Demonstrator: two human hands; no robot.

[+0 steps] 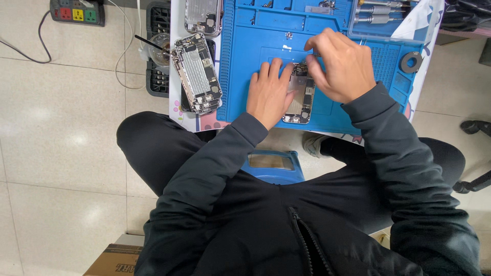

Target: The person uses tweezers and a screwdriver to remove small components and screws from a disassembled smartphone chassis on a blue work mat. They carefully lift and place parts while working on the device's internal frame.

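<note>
An opened phone body (302, 97) with bare circuitry lies on a blue work mat (245, 41). My left hand (268, 91) rests flat on the phone's left side, fingers pointing away from me, holding it down. My right hand (340, 64) hovers over the phone's upper end with fingers pinched together at the top edge; whether a small tool or part is between them is hidden.
A stack of stripped phone housings (197, 74) lies left of the mat, another housing (203, 15) beyond it. A clear tray of metal tools (381, 15) sits at the far right, a black ring (411, 62) beside it. A power strip (76, 11) lies on the floor.
</note>
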